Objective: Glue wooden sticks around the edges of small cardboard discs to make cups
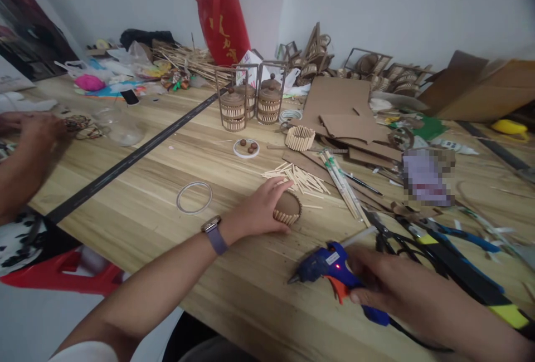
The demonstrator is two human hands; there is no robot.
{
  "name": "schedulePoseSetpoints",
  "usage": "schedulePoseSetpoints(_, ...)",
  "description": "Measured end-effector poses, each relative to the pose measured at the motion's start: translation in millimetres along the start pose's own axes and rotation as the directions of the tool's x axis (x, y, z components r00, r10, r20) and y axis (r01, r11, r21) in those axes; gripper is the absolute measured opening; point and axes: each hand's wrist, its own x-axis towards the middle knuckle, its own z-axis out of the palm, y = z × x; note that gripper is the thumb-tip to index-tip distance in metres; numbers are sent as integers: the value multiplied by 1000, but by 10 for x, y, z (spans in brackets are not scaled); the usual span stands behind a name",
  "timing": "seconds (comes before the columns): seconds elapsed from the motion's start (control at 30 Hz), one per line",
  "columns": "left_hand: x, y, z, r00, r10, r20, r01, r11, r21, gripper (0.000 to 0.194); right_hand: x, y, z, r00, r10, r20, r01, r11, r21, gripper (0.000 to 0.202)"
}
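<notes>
Cup (pixel 288 204), just below and right of centre, sat in the left hand's (pixel 259 209) wide curl; it looked light, stiff but fragile, best steadied low around its wall. Lower right, the right hand (pixel 378 278) gripped a glue gun (pixel 320 264).

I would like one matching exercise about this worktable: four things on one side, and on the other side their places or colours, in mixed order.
1. Glue gun
2. Tall bag
3. Small brown balls
4. Watch

A. Inside a white ring
B. Has a purple strap
C. In the right hand
D. Red, near the wall

Pairs: 1-C, 2-D, 3-A, 4-B
</notes>
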Motion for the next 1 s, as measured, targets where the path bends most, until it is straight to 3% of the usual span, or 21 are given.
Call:
schedulePoseSetpoints(0.1,-8,-6,-6,999,14,32,-13,1000,-19,101,20,-24,64,990,32,134,-29,999,-25,16)
schedulePoseSetpoints(0.27,2,-26,-81,997,40,58,-28,982,-189,92,60,-45,91,993,15,119,-16,1000,8,15)
schedulePoseSetpoints(0.4,12,-46,-145,994,67,91,-34,944,-328,63,49,-45,80,993,15,114,-20,999,38,14)
schedulePoseSetpoints(0.6,19,-54,-157,1000,13,26,3,849,-528,33,54,-56,63,995,3,104,-10,998,60,13)
schedulePoseSetpoints(0.73,16,-11,-147,988,-86,-125,15,874,-485,53,67,25,67,994,-31,105,24,997,72,11)
schedulePoseSetpoints(0.83,2,20,-122,983,-6,-184,-57,939,-338,65,55,121,78,995,-88,51,82,992,99,14)
schedulePoseSetpoints(1.0,-28,67,-42,982,122,-144,-122,993,5,92,-36,193,-30,998,-63,9,60,980,192,13)
